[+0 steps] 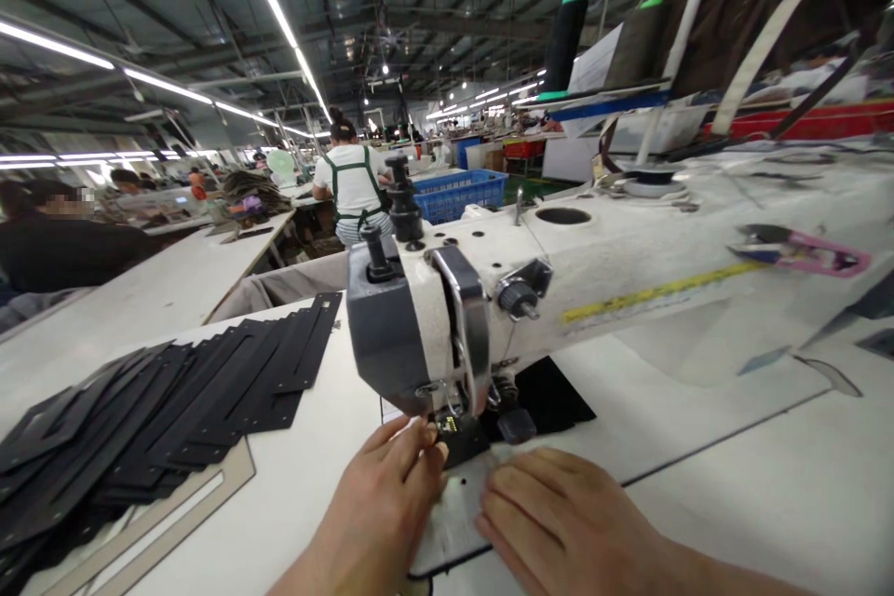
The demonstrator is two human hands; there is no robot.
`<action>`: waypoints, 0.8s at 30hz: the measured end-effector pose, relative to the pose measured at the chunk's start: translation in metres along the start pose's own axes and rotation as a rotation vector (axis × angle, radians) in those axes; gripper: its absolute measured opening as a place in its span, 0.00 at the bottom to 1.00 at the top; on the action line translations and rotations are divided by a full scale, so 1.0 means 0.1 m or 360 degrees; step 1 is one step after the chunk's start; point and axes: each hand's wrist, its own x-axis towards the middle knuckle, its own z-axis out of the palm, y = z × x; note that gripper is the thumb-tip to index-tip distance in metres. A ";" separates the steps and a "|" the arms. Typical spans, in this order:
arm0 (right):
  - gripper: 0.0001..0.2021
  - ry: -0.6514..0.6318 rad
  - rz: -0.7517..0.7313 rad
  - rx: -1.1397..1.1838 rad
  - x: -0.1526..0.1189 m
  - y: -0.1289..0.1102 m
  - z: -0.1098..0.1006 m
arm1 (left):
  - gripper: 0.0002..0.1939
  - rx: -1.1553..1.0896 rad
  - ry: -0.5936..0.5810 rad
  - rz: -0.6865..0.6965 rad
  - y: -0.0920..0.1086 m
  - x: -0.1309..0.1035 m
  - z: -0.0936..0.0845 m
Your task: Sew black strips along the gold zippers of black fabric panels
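Note:
A sewing machine stands before me, its needle and presser foot area low over the bed. Under it lies a black flat piece with a small patch of gold marking by the needle. My left hand is closed, thumb and fingers pinched at the left edge of this piece, close to the needle. Flat on the machine bed rests my right hand, its fingertips near the front edge of the piece. A larger black sheet shows behind the presser foot; whether it joins the piece is hidden.
Overlapping black cut panels cover the left table, beside a beige frame-shaped piece. Pink-handled snips and a yellow tape are on the machine arm. Thread cones stand above. A person works beyond, near a blue crate.

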 end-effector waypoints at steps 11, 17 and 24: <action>0.18 -0.0134 0.0132 0.0189 0.16 0.18 0.09 | 0.12 0.0041 -0.0027 0.0014 0.01 -0.01 -0.02; 0.15 -0.0158 0.0147 0.0250 0.15 0.19 0.08 | 0.11 0.0005 -0.0026 -0.0018 -0.01 -0.01 0.00; 0.11 -0.0211 0.0154 0.0230 0.13 0.22 0.12 | 0.09 0.0013 -0.0028 -0.0049 -0.01 -0.01 0.00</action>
